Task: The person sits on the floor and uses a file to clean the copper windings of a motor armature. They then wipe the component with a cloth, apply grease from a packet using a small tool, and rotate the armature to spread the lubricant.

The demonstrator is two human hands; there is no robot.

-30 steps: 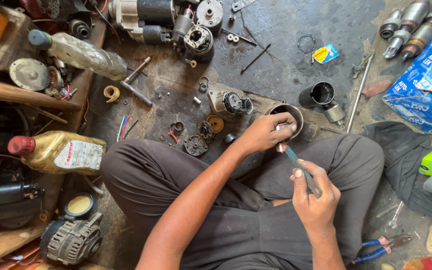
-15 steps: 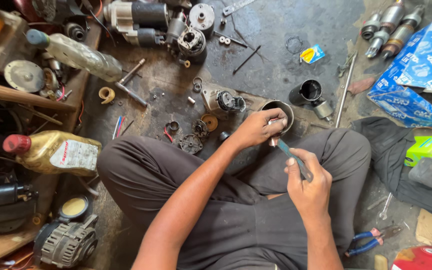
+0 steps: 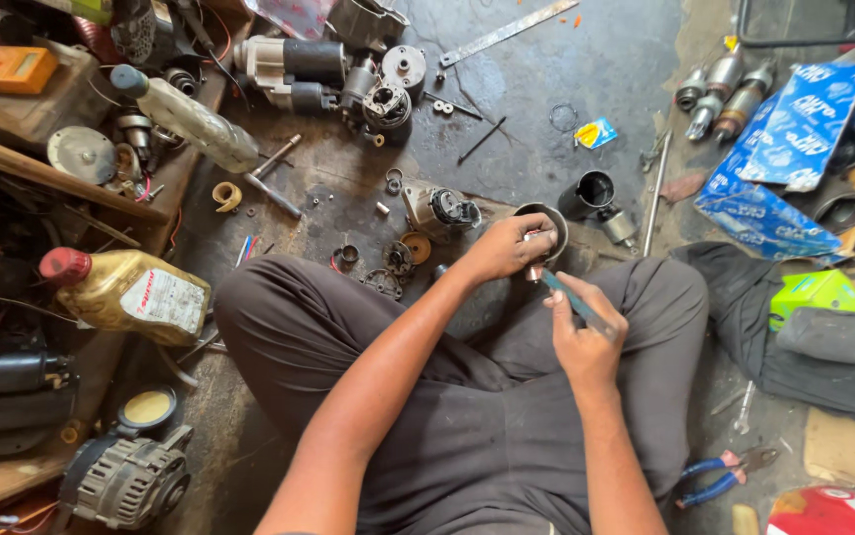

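Note:
I sit cross-legged on a dirty floor. My left hand (image 3: 507,248) grips a round metal cylinder housing (image 3: 552,220) at its open rim, just above my knees. My right hand (image 3: 586,332) holds a thin blue-green tool (image 3: 564,294) whose tip points up at the lower edge of the housing. The two hands are close together, nearly touching. A small motor part (image 3: 443,210) with a dark end lies just left of my left hand, and small rings and washers (image 3: 396,260) lie beside it.
A second dark metal sleeve (image 3: 591,192) stands right of the housing. Starter motors (image 3: 299,65) lie at the back, a plastic bottle (image 3: 188,117) and a yellow oil bottle (image 3: 130,292) at left, an alternator (image 3: 125,476) lower left, blue boxes (image 3: 789,149) at right, blue-handled pliers (image 3: 720,474) lower right.
Both hands stay at the housing with the tool against it. The view has shifted slightly, so everything sits a little lower and to the left in the picture.

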